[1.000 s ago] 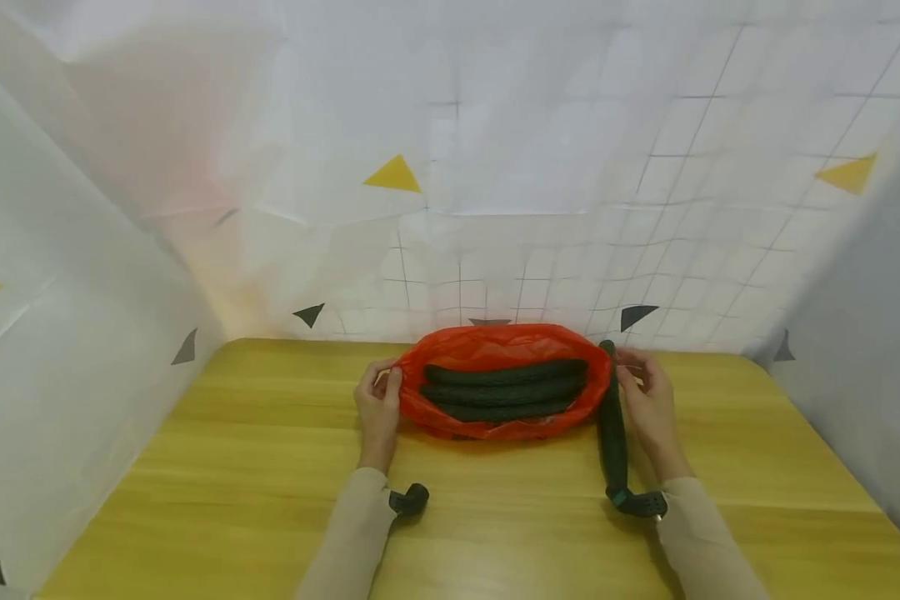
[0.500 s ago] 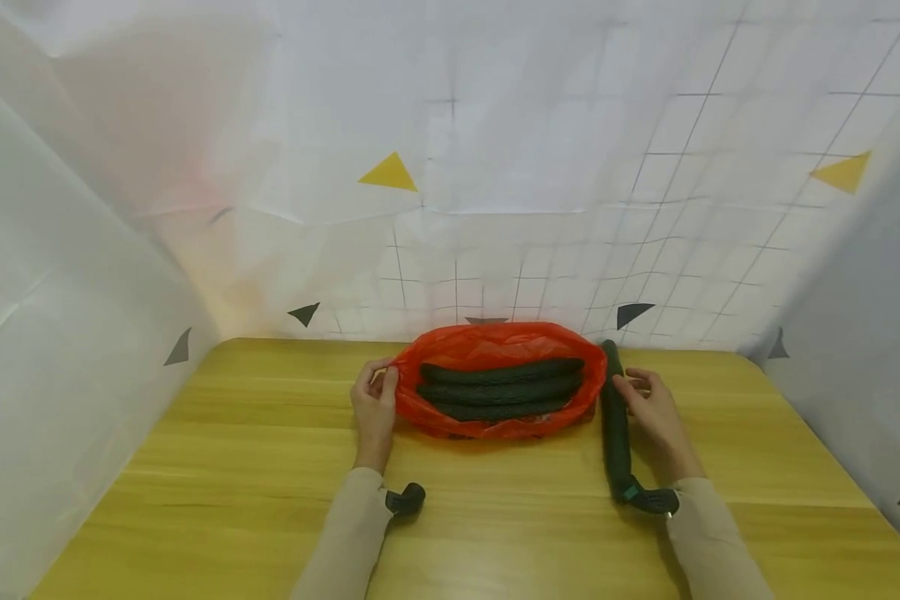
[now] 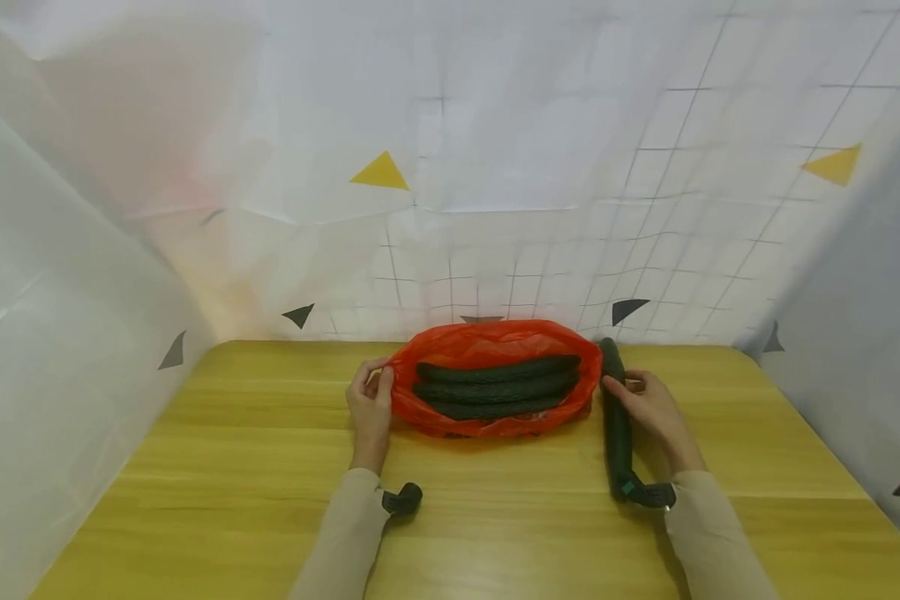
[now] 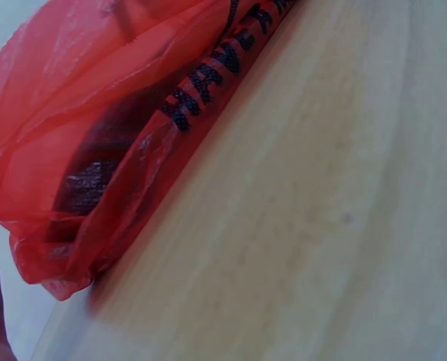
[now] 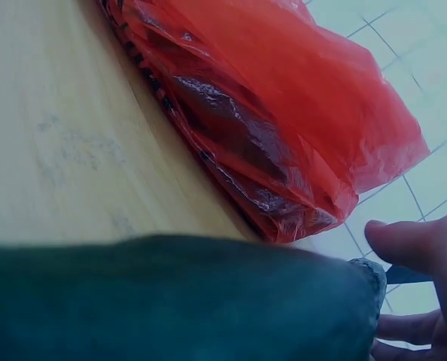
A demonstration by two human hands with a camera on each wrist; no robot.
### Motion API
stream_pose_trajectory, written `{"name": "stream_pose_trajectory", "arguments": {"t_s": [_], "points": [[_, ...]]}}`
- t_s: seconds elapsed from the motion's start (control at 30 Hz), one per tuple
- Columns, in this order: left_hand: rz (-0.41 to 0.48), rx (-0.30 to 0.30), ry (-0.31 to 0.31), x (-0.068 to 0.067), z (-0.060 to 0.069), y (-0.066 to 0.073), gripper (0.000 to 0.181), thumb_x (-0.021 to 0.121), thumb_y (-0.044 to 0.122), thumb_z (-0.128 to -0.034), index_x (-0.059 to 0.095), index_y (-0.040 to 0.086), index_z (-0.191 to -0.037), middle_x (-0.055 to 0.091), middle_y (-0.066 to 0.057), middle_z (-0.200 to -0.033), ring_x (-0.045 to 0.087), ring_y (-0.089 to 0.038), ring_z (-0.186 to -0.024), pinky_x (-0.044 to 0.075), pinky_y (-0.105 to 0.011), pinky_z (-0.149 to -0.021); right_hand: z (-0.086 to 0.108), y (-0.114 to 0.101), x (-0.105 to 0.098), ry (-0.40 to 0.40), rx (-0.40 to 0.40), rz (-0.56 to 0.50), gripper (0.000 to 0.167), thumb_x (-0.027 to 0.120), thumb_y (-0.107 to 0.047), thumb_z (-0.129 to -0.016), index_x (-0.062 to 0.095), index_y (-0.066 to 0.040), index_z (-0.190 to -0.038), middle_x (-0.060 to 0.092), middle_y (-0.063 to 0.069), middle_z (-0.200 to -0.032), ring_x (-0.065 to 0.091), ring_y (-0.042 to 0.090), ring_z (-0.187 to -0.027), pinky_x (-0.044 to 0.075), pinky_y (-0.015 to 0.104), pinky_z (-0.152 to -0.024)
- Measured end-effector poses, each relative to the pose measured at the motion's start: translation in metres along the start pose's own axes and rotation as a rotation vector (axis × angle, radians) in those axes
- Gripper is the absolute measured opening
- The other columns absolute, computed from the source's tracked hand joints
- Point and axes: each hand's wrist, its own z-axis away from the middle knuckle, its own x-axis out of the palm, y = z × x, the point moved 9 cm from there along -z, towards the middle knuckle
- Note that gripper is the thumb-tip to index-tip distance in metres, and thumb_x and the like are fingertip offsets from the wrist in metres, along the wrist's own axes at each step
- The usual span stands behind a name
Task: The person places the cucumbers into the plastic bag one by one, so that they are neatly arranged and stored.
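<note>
A red plastic bag (image 3: 487,335) lies with its mouth spread wide on the table, and three dark green cucumbers (image 3: 495,389) lie side by side in it. At the bag's left end, my left hand (image 3: 370,408) pinches the plastic edge. A further cucumber (image 3: 619,442) lies lengthwise just right of the bag. Over it reaches my right hand (image 3: 652,412), the thumb at the cucumber's near-bag side and the fingers on the other. In the right wrist view the thumb (image 5: 404,244) stands apart from the cucumber's tip (image 5: 370,282), fingers loosely bent; a firm grip is not visible.
The wooden table (image 3: 217,467) reaches back to a white sheet wall (image 3: 495,167) with grid lines and triangle marks. A black wrist camera (image 3: 402,500) sits at the left cuff; the right one (image 3: 648,494) touches or overlaps the cucumber's near end in view.
My right hand has let go of the bag's right edge and come down beside the loose cucumber, its thumb now over it. My left hand keeps its pinch on the bag.
</note>
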Motion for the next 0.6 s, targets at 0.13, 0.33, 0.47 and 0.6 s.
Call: {"name": "stream_pose_trajectory", "arguments": {"t_s": [0.13,0.33,0.47,0.6], "points": [[-0.016,0.004,-0.002,-0.0002,0.0003,0.0006,0.023,0.059,0.006,-0.0917,0.059,-0.012,-0.107,0.061,-0.007,-0.099,0.062,-0.015,-0.083,0.052,-0.017,-0.077,-0.0008,-0.0002,0.0005,-0.006,0.0,0.046,0.085,0.046,-0.059,-0.09,0.033,0.01,-0.139,0.05,0.034,-0.129,0.05,0.044,-0.117,0.04,0.051,-0.098],[-0.017,-0.002,0.001,-0.0001,0.0012,0.0017,0.023,0.059,0.006,-0.0917,0.059,-0.012,-0.107,0.061,-0.006,-0.098,0.061,-0.012,-0.081,0.052,-0.017,-0.075,-0.0015,0.0,0.0021,-0.014,0.006,0.085,0.088,0.046,-0.061,-0.09,0.033,0.011,-0.138,0.05,0.034,-0.129,0.051,0.044,-0.116,0.042,0.051,-0.097],[-0.011,0.0,-0.003,0.0003,0.0006,0.0014,0.024,0.059,0.006,-0.0916,0.059,-0.012,-0.106,0.061,-0.006,-0.097,0.061,-0.011,-0.08,0.052,-0.017,-0.074,-0.001,-0.0014,0.0009,-0.001,-0.005,0.074,0.086,0.048,-0.059,-0.09,0.035,0.011,-0.137,0.052,0.034,-0.126,0.053,0.043,-0.112,0.044,0.05,-0.095],[-0.007,-0.009,-0.003,0.0002,0.0002,0.0003,0.024,0.06,0.007,-0.0914,0.059,-0.012,-0.107,0.061,-0.005,-0.097,0.061,-0.012,-0.08,0.052,-0.017,-0.073,-0.0001,-0.0022,0.0003,0.004,-0.011,0.057,0.083,0.05,-0.056,-0.09,0.036,0.012,-0.136,0.055,0.033,-0.123,0.056,0.041,-0.108,0.046,0.048,-0.092]]}}
